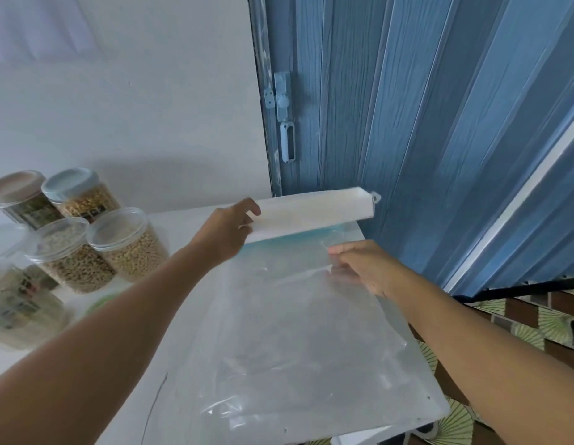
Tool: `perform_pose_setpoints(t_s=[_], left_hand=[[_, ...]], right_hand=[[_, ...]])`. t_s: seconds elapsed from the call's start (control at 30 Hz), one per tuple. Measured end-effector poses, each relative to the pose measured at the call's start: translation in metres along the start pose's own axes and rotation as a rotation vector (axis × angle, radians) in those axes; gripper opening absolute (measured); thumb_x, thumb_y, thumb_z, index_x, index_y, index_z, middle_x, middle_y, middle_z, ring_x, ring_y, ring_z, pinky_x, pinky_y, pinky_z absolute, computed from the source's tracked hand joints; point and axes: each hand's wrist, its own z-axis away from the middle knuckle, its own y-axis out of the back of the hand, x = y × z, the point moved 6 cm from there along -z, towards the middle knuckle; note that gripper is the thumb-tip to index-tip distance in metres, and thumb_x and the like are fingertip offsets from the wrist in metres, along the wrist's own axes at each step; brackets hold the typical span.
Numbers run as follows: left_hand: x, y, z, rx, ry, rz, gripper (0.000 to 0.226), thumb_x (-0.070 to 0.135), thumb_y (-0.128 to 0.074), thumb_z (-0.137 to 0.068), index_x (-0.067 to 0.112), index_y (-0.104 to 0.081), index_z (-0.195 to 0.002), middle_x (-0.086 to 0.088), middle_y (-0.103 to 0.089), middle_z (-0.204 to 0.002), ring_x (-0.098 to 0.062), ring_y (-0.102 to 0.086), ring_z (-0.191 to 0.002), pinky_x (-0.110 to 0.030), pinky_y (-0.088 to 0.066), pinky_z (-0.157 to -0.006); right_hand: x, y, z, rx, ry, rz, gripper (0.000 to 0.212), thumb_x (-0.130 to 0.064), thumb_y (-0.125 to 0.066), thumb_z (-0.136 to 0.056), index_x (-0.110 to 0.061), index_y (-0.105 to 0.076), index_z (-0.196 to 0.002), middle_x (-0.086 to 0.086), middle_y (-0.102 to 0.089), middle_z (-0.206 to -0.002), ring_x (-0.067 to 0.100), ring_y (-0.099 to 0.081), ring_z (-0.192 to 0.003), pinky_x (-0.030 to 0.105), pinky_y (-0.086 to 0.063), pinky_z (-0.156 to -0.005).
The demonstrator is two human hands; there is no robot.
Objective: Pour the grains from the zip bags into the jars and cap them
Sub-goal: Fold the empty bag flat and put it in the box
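Setting: a home, likely a kitchen or pantry corner. We note a white table (pixel 189 364) against a plain wall (pixel 151 91); grain-filled storage jars (pixel 128 245) at far left; a blue folding door (pixel 423 123) with a latch (pixel 282 97) at right; patterned floor tiles (pixel 536 326) near right.

The zip bag (pixel 279 332) lies flat on the table (pixel 183 220) before me, its sealed edge away from me, between my left hand (pixel 224 232) and right hand (pixel 362 268). The jars (pixel 96 239) stand clustered at my left on the table, and a door (pixel 407 107) stands behind the table's far right corner.
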Motion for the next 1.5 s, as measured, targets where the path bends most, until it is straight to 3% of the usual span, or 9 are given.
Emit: perform_pose_setpoints(t_s=[0.17, 0.27, 0.33, 0.47, 0.57, 0.7, 1.07, 1.3, 1.5], left_hand=[[-0.004, -0.027, 0.016, -0.072, -0.002, -0.077, 0.035, 0.001, -0.048, -0.103, 0.024, -0.059, -0.127, 0.001, -0.065, -0.104, -0.027, -0.064, -0.102, -0.031, -0.049, -0.085], [-0.007, -0.033, 0.022, -0.093, 0.008, -0.113, 0.039, 0.002, -0.045, -0.104, 0.026, -0.057, -0.132, -0.007, -0.069, -0.115, -0.03, -0.064, -0.107, -0.037, -0.054, -0.091], [-0.008, -0.036, 0.023, -0.109, 0.005, -0.139, 0.042, 0.007, -0.05, -0.104, 0.027, -0.054, -0.14, -0.01, -0.068, -0.127, -0.031, -0.062, -0.118, -0.036, -0.05, -0.098], [0.013, -0.027, 0.053, -0.12, -0.01, -0.176, 0.073, 0.059, -0.055, -0.1, 0.034, -0.026, -0.163, -0.003, -0.023, -0.172, -0.029, -0.012, -0.16, -0.049, -0.016, -0.128], [0.038, -0.019, 0.101, -0.285, 0.029, 0.116, 0.085, 0.078, -0.039, -0.092, 0.042, -0.013, -0.165, 0.016, -0.005, -0.173, -0.01, 0.008, -0.16, -0.046, -0.004, -0.129], [0.035, -0.054, 0.154, -0.543, -0.056, -0.127, 0.093, 0.09, -0.029, -0.086, 0.049, 0.004, -0.163, 0.02, 0.019, -0.167, -0.008, 0.025, -0.155, -0.042, 0.01, -0.126], [0.003, -0.115, 0.171, -0.4, -0.189, -0.489, 0.106, 0.099, 0.003, -0.079, 0.034, 0.024, -0.161, 0.001, 0.036, -0.166, -0.021, 0.038, -0.152, -0.046, 0.011, -0.129], [0.003, -0.115, 0.171, -0.336, -0.173, -0.483, 0.112, 0.102, 0.003, -0.075, 0.035, 0.017, -0.164, 0.002, 0.029, -0.169, -0.022, 0.032, -0.154, -0.046, 0.01, -0.13], [0.009, -0.092, 0.174, -0.293, -0.081, -0.096, 0.105, 0.101, -0.022, -0.078, 0.042, -0.018, -0.164, 0.009, 0.006, -0.175, -0.01, 0.011, -0.16, -0.041, 0.0, -0.131]], right_hand=[[0.001, 0.001, 0.0, 0.019, 0.114, 0.367, 0.023, -0.012, -0.056, -0.1, -0.025, -0.075, -0.101, 0.004, -0.073, -0.101, 0.017, -0.071, -0.081, 0.04, -0.063, -0.088], [-0.014, 0.001, 0.016, 0.071, 0.232, 0.781, 0.018, -0.04, -0.058, -0.097, -0.038, -0.073, -0.106, -0.002, -0.056, -0.134, 0.021, -0.061, -0.116, 0.039, -0.056, -0.099], [-0.024, -0.004, 0.036, 0.08, 0.293, 0.993, 0.037, -0.057, -0.049, -0.1, -0.04, -0.065, -0.128, 0.003, -0.038, -0.146, 0.027, -0.036, -0.139, 0.04, -0.042, -0.112], [-0.033, -0.028, 0.079, -0.112, 0.444, 1.063, 0.059, -0.067, -0.034, -0.103, -0.037, -0.044, -0.153, 0.0, -0.033, -0.161, 0.023, -0.02, -0.152, 0.04, -0.024, -0.122], [-0.007, -0.039, 0.09, -0.293, 0.401, 1.201, 0.073, -0.074, -0.022, -0.101, -0.039, -0.019, -0.164, -0.003, -0.008, -0.174, 0.018, 0.0, -0.16, 0.038, -0.004, -0.128], [0.035, -0.041, 0.087, -0.375, 0.363, 1.332, 0.079, -0.079, -0.011, -0.096, -0.042, 0.004, -0.164, -0.003, 0.016, -0.173, 0.021, 0.018, -0.159, 0.041, 0.007, -0.128], [0.077, -0.043, 0.072, -0.227, 0.493, 1.402, 0.078, -0.078, -0.01, -0.097, -0.042, 0.016, -0.162, -0.005, 0.027, -0.17, 0.018, 0.029, -0.155, 0.041, 0.015, -0.127], [0.077, -0.043, 0.073, -0.172, 0.55, 1.412, 0.089, -0.083, 0.005, -0.084, -0.041, 0.014, -0.163, -0.004, 0.023, -0.172, 0.021, 0.025, -0.157, 0.045, 0.012, -0.128], [0.058, -0.034, 0.075, -0.37, 0.361, 1.068, 0.079, -0.076, -0.031, -0.099, -0.042, -0.004, -0.165, -0.014, 0.011, -0.173, 0.008, 0.021, -0.157, 0.039, 0.011, -0.128]])
